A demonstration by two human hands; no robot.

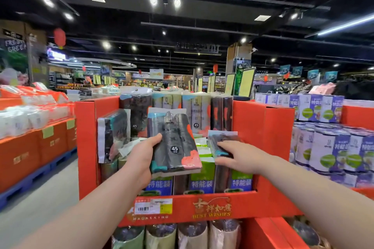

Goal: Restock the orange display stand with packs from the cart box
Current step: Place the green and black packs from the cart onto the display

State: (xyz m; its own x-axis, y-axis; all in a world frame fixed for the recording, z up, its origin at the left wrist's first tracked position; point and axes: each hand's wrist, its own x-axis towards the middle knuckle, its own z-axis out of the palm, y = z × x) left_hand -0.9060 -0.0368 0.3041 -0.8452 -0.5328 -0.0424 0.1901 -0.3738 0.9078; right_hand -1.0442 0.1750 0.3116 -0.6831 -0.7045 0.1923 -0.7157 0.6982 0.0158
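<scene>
The left hand (141, 155) grips a pack of dark rolls (176, 147) by its left edge, thumb across the front and fingers curled behind it. The pack is held upright and slightly tilted above the open top of the orange display stand (263, 127), and a round label on its face reads "45". Just to the right, the right hand (232, 153) holds a second pack (222, 139) with a pale blue header. Its fingers lie nearly straight over the face and the thumb sits under the lower edge, so the pack is pinched between them, low inside the stand. Directly beneath both hands stand green-and-blue packs (201, 184) printed "特能装", filling the front row and touching the second pack's underside. Behind the hands a back row of upright packs (194, 111) lines the stand's rear, two also marked "45". To the left of the left hand, a leaning pack (113, 135) tips against the stand's left wall. Below the hands, the stand's front lip carries gold Chinese characters over "BEST WISHES", with a barcode sticker (153, 205) at its left end. Under the lip a lower tier of rolls (162, 234) stands upright. Far to the right are stacks of purple-and-white packs (323, 147). Far to the left, orange cartons (30, 153) sit under white wrapped goods.
</scene>
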